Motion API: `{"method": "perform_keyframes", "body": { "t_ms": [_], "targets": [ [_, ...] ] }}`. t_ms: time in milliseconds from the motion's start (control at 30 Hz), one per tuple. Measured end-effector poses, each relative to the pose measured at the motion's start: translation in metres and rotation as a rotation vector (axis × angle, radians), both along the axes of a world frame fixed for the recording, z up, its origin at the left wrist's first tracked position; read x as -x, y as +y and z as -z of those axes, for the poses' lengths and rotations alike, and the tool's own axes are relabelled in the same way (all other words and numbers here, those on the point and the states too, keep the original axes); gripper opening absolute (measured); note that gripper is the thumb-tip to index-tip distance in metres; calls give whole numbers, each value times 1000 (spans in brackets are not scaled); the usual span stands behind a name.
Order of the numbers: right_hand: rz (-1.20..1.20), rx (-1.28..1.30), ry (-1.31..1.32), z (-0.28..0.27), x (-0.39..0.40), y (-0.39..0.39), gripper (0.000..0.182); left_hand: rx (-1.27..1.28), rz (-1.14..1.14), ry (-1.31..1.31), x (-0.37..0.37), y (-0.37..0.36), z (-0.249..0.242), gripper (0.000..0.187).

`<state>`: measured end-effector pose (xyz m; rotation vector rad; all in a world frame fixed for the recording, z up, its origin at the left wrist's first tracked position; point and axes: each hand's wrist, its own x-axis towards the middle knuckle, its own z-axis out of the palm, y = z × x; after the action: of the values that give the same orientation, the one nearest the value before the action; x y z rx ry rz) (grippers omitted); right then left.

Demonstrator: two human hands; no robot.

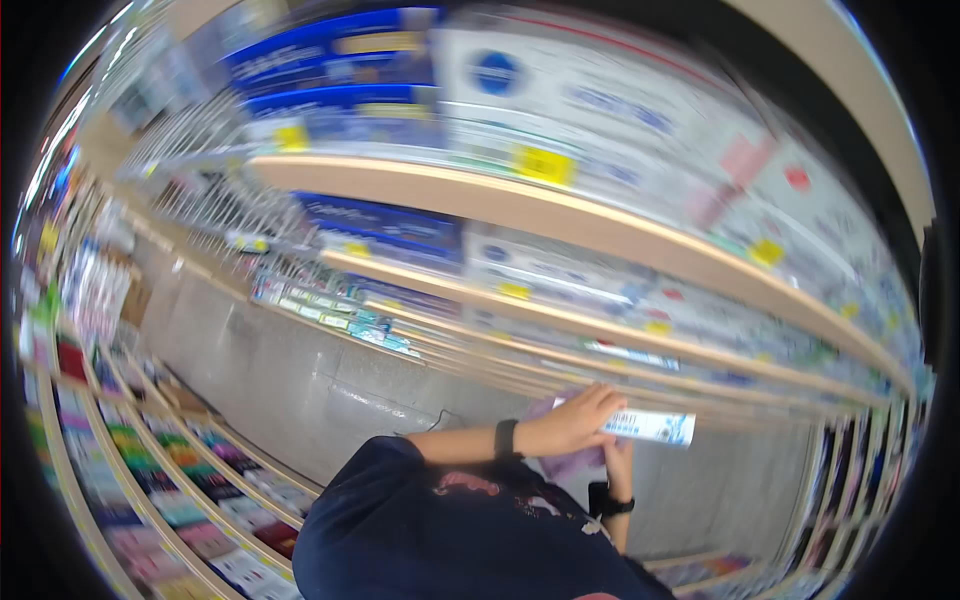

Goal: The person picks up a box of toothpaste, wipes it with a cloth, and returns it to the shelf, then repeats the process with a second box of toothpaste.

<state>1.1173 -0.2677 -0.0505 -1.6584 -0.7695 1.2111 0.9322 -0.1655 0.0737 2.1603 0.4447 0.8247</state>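
My left hand, with a dark band on its wrist, reaches in from the left, its fingers closed on the near end of a slim white box with blue print. Just below, my right hand, with a dark watch on the wrist, touches the same end from underneath; its fingers are partly hidden. The box points to the right. A translucent purple item, perhaps a bag, lies behind and beside both hands; what bears it is hidden.
Tilted, motion-blurred shelves of blue and white boxes with yellow tags fill the top. Grey floor runs below them. At lower left is another shelf unit with colourful packs, and more shelving stands at right.
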Motion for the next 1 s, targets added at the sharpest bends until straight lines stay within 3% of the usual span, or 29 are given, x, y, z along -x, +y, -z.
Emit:
{"method": "perform_keyframes", "body": {
  "t_ms": [67, 100, 200, 267, 333, 533, 600, 700, 833, 900, 967, 1000],
  "targets": [
    [-149, -153, -115, 12, 9, 4, 36, 16, -67, -29, 40, -4, -1, 53],
    [-142, -334, -133, -19, 40, 13, 39, 61, -109, -44, 59, -8, 3, 56],
    [-283, -351, -124, -58, 95, 38, 37, 60, -246, -43, 118, -16, 6, 63],
    [-515, -323, -160, -82, 134, 52, 37, 149, -309, -50, 166, -20, -5, 66],
    [-565, -308, -196, -107, 183, 60, 30, 294, -355, -19, 213, -29, -27, 70],
    [-688, -514, -400, -143, 321, 82, 27, 220, -726, -150, 324, -52, -13, 72],
    [-568, -555, -124, -154, 370, 87, 33, 183, -865, -205, 361, -63, -11, 73],
    [-488, -773, -31, -151, 441, 96, 44, 221, -933, -187, 419, -88, -5, 71],
    [-703, -719, 106, -148, 527, 82, 45, 248, -1153, -272, 480, -126, -10, 75],
    [-872, -689, 136, -146, 561, 70, 43, 388, -1225, -317, 505, -143, -11, 74],
    [-1071, -784, -4, -118, 584, 70, 44, 280, -1429, -438, 526, -155, -3, 71],
    [-1116, -606, 79, -112, 596, 64, 45, 145, -1506, -410, 538, -161, -6, 73]
  ]
}}
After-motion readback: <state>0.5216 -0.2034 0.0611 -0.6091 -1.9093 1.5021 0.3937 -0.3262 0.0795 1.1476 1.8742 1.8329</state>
